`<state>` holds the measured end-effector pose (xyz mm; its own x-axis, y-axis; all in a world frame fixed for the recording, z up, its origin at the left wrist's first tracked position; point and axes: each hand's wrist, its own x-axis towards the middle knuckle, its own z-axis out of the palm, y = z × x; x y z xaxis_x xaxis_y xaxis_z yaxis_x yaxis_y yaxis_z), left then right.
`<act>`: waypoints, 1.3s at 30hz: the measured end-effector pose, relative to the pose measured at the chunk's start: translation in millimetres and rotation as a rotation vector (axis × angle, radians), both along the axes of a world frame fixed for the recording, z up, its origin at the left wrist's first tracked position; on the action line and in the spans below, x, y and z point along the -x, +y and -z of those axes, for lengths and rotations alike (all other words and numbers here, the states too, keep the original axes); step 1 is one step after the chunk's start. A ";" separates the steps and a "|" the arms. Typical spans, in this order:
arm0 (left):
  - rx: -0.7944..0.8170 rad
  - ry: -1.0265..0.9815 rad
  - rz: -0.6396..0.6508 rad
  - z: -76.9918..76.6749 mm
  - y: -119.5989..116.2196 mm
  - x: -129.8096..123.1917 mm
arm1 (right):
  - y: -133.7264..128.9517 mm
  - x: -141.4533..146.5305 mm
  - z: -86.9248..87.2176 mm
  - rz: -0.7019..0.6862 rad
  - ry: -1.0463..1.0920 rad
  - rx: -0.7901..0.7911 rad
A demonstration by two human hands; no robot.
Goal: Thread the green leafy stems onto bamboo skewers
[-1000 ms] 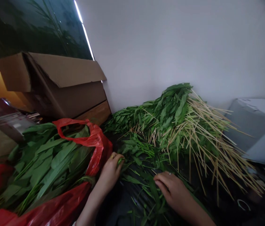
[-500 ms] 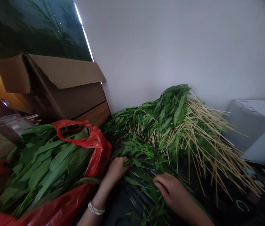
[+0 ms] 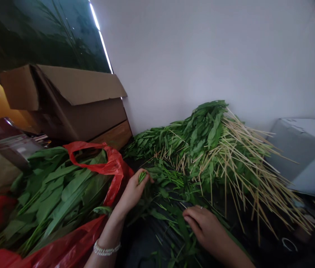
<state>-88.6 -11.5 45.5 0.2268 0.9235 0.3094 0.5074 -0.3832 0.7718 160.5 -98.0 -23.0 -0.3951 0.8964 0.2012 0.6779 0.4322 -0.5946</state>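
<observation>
My left hand (image 3: 135, 189) is closed around a small bunch of green stems (image 3: 142, 177), beside the red plastic bag (image 3: 114, 160). Long green leaves (image 3: 62, 186) fill that bag. My right hand (image 3: 202, 223) is closed low over scattered leaves; a thin stick tip (image 3: 183, 204) shows at its fingertips, and the rest is hidden. Loose cut greens (image 3: 174, 178) lie between and beyond my hands. Behind them rises a heap of leafy bundles (image 3: 206, 123) with many thin wooden sticks (image 3: 246, 163) poking out to the right.
An open cardboard box (image 3: 90, 115) stands at the back left, near a clear plastic container (image 3: 17, 147). At the right is a white box (image 3: 308, 152). A pale wall rises behind the heap. A white ring (image 3: 289, 244) lies at the lower right.
My left hand has risen and turned slightly to the left, showing the stems in its grip more clearly. My right hand has hardly moved.
</observation>
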 end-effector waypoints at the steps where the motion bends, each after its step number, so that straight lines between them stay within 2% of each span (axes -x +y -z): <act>1: 0.010 0.006 0.007 -0.3 0.0 -1.1 | 0.1 -0.3 0.0 0.000 -0.001 -0.001; 4: 0.033 0.155 0.027 5.5 -1.2 -4.8 | 0.7 -1.2 0.6 -0.001 -0.005 0.003; 9: 0.045 0.553 0.065 25.5 -3.7 -5.9 | 0.7 -0.5 0.1 0.014 -0.007 0.001; 12: 0.117 0.728 0.024 38.9 -2.5 -1.1 | 0.3 0.3 -2.2 0.010 -0.018 0.010; 15: 0.181 0.786 -0.040 49.6 -1.3 3.1 | 0.1 0.6 -3.6 0.001 -0.030 0.013; 18: 0.190 0.759 -0.010 55.6 -0.9 4.7 | 0.2 0.7 -3.0 0.004 -0.037 0.020; 21: 0.167 0.701 0.015 55.0 -1.3 6.5 | 0.3 0.7 -1.2 0.006 -0.042 0.025; 24: 0.131 0.588 0.005 43.3 -4.1 8.6 | 0.1 0.4 0.0 0.008 -0.027 0.021; 27: 0.090 0.439 0.047 21.3 -11.8 6.1 | 0.0 0.2 -0.1 0.005 0.043 0.033; 30: 0.072 0.321 0.052 2.1 -22.7 -5.8 | 1.2 1.4 0.4 0.013 0.197 0.080; 32: 0.054 0.269 0.055 -2.5 -30.1 -18.4 | 3.0 3.4 1.2 0.047 0.348 0.155; 36: 0.078 0.250 0.160 6.1 -43.4 -48.5 | 7.4 7.9 1.1 0.101 0.726 0.344; 39: 0.115 0.241 0.261 15.3 -50.5 -65.5 | 9.2 8.3 -0.7 0.136 0.904 0.417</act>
